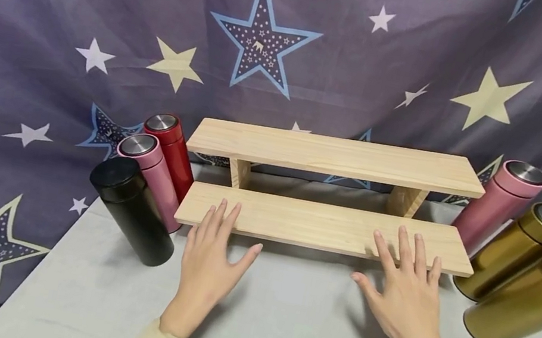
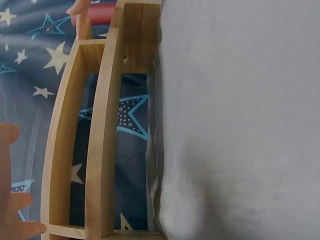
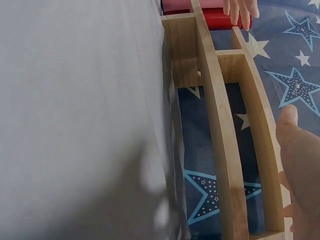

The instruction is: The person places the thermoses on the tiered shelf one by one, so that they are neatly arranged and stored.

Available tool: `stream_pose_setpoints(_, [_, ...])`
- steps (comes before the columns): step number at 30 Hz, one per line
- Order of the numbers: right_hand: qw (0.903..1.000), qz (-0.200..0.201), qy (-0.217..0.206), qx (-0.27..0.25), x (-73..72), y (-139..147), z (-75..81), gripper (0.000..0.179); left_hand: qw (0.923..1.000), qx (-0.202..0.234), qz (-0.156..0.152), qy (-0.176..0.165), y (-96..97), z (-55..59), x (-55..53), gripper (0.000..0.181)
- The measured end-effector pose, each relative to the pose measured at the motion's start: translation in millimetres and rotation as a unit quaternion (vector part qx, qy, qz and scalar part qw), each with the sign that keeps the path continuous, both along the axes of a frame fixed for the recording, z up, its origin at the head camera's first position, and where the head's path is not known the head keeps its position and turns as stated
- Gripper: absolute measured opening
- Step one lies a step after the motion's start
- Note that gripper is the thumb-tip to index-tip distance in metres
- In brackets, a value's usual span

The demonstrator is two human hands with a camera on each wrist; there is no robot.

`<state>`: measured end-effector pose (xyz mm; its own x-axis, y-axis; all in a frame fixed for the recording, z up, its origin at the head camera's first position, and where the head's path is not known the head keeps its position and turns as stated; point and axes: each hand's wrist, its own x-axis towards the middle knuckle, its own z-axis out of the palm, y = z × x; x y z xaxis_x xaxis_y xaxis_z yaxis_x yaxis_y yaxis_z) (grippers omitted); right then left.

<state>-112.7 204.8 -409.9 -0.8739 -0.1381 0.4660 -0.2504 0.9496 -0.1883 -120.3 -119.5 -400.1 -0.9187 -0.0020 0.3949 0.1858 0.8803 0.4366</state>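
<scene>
A two-tier shelf of pale wood stands at the back of the table, with an upper board (image 1: 333, 154) and a lower board (image 1: 305, 223). My left hand (image 1: 207, 263) is spread in front of the shelf's left part, its fingertips overlapping the lower board in the head view. On the other side, my right hand (image 1: 403, 298) has its fingers fanned out over the board's front edge. Nothing is held in either one. In the right wrist view, the thumb (image 3: 289, 117) of my right hand points up beside the shelf.
Left of the shelf stand a black bottle (image 1: 137, 218), a pink bottle (image 1: 160, 180) and a red bottle (image 1: 177, 152). A taller pink bottle (image 1: 495, 205) and two gold bottles (image 1: 520, 252) stand right. Behind hangs a star-patterned curtain (image 1: 332, 71); a pale cloth covers the table (image 1: 288, 317).
</scene>
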Motion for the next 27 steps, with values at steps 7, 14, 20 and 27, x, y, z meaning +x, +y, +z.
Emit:
stream_pose_setpoints(7, [0.9999,0.005,-0.008,-0.005,-1.2,-4.2,1.2,0.079,0.9997,0.017,-0.004,0.014,-9.0,-0.2,5.7,0.077])
stream_pose_setpoints(14, [0.9999,0.010,-0.003,-0.008,-1.1,-5.4,3.0,0.077,0.9975,0.056,0.040,0.016,-26.2,-8.3,16.0,0.075])
stream_pose_setpoints(20, [0.9999,0.014,0.002,-0.009,-0.2,-6.4,1.5,0.077,0.9930,0.091,0.074,-0.015,-37.4,-15.9,21.8,0.074])
stream_pose_setpoints(27, [0.9997,0.017,0.001,-0.017,0.7,-7.8,-1.3,0.077,0.9807,0.159,0.083,-0.077,-46.1,-21.9,14.2,0.071])
